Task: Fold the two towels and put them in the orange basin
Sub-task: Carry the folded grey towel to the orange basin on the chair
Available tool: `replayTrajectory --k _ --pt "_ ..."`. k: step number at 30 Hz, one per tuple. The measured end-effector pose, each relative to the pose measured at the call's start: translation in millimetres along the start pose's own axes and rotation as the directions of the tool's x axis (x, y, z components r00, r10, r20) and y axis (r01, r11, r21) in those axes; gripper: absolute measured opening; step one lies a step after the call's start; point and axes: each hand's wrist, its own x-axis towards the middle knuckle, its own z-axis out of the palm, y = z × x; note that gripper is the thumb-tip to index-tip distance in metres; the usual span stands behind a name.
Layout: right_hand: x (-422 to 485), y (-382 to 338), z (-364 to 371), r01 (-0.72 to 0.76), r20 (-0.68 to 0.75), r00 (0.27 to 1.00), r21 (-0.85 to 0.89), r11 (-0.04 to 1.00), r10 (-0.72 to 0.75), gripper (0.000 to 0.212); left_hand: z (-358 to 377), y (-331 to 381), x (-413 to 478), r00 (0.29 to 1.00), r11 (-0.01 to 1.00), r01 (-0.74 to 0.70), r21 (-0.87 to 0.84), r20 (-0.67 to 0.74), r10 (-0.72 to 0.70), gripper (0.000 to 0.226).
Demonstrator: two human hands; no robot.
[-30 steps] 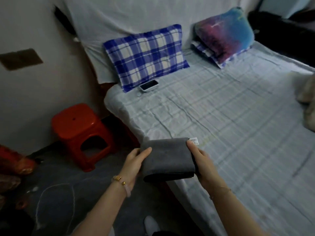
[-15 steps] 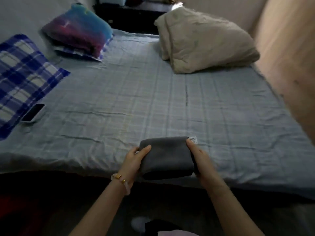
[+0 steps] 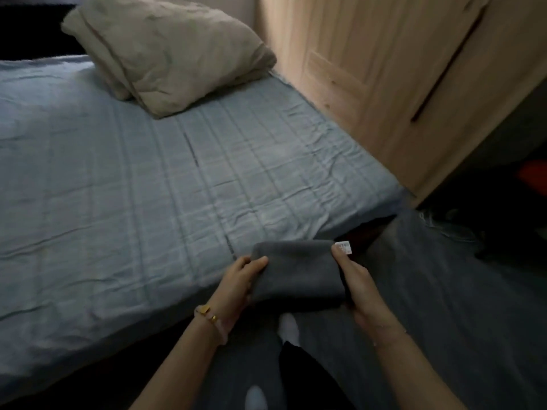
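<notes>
1. Clamped on the towel: left grip pinches its 9 o'clock edge, thumb on top; right grip curls round the 3 o'clock edge.
2. Folded and grey, the towel sits at 6 o'clock in view, held over the bed corner.
3. It looks soft, light, floppy; gripping both sides should keep the folds shut.
4. At 3 o'clock an orange patch may be its destination; unclear.
</notes>
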Motion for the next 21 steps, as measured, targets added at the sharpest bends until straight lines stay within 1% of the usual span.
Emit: replayTrajectory --k 2,4,6,9,12,14,16,18,21 --pt "-5.2 -0.9 -20.5 0.012 -0.045 0.999 0.034 0.999 -0.010 0.034 17.4 -4.7 6.7 0.997 0.999 0.024 0.024 0.072 -0.025 0.004" --pt "-8.8 -2.6 -40.7 0.017 -0.088 0.996 0.080 0.997 -0.010 0.035 36.5 -8.2 12.7 0.991 0.998 0.038 0.059 0.127 -0.046 0.007" --pt "-10.0 -4.3 -62.4 0.020 -0.146 0.989 0.126 0.992 -0.001 0.033 57.5 -11.4 19.6 0.981 0.992 0.058 0.109 0.179 -0.076 0.020" --pt "-9.9 -8.2 -92.4 0.040 -0.222 0.975 0.185 0.982 0.002 0.027 90.7 -17.2 32.4 0.965 0.979 0.089 0.186 0.226 -0.130 0.047" --pt "-6.9 -15.3 -129.6 0.069 -0.300 0.954 0.227 0.971 0.003 0.026 131.8 -25.4 49.4 0.947 0.961 0.109 0.254 0.268 -0.179 0.049" --pt "-3.1 -19.7 -160.6 0.083 -0.346 0.938 0.259 0.962 0.012 0.029 165.0 -30.0 60.1 0.932 0.942 0.112 0.317 0.296 -0.211 0.056" --pt "1.9 -24.6 -194.7 0.101 -0.390 0.920 0.298 0.949 0.025 0.034 204.9 -38.0 73.8 0.918 0.929 0.106 0.354 0.324 -0.228 0.052" --pt "8.6 -31.0 -217.3 0.117 -0.421 0.906 0.324 0.939 0.032 0.036 235.0 -42.7 81.9 0.916 0.925 0.082 0.370 0.338 -0.217 0.049" --pt "24.1 -47.3 -263.8 0.173 -0.466 0.885 0.352 0.920 0.011 0.032 293.7 -53.0 100.3 0.916 0.912 0.016 0.410 0.359 -0.178 0.055"
